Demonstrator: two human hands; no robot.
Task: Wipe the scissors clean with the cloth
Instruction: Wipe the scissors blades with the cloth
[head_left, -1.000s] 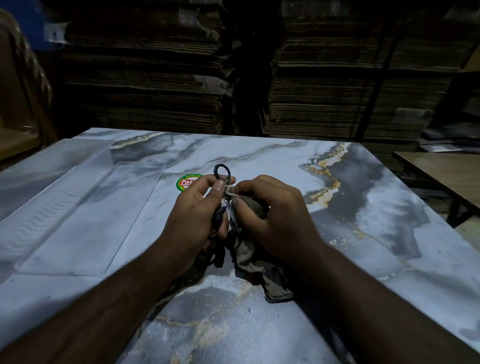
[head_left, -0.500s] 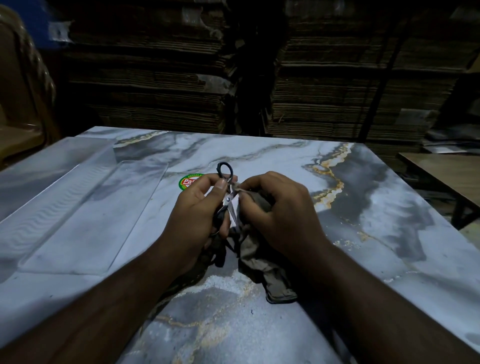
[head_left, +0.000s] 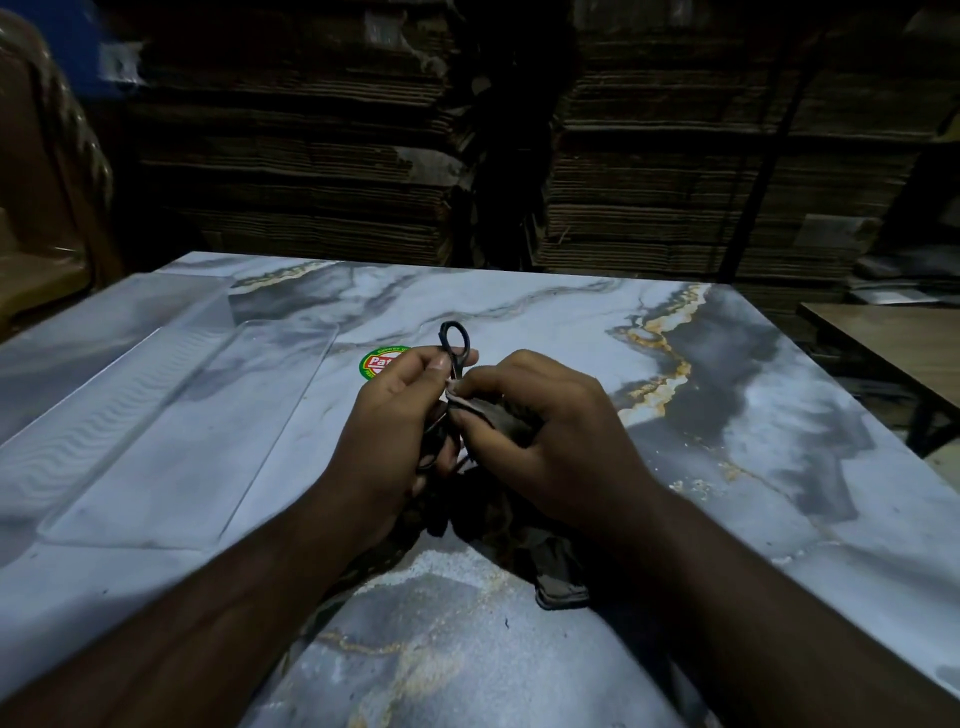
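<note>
Small black-handled scissors (head_left: 453, 340) are held upright over the marble-patterned table (head_left: 519, 322). My left hand (head_left: 395, 415) grips them around the lower handle and pivot, and one finger ring sticks out above my fingers. My right hand (head_left: 545, 431) pinches a dark olive cloth (head_left: 556, 577) around the blades, just right of my left thumb. The blades are hidden by the cloth and my fingers. The rest of the cloth hangs down and lies crumpled on the table beneath both hands.
A clear plastic sheet (head_left: 171, 426) lies flat on the table's left part. A round red and green sticker (head_left: 376, 361) sits beyond my left hand. Stacked cardboard (head_left: 649, 171) fills the background. A wooden table (head_left: 904, 343) stands at the right.
My right hand has slid the cloth up along the blades toward the handles, covering the metal that showed half a second ago. My left hand has stayed in place.
</note>
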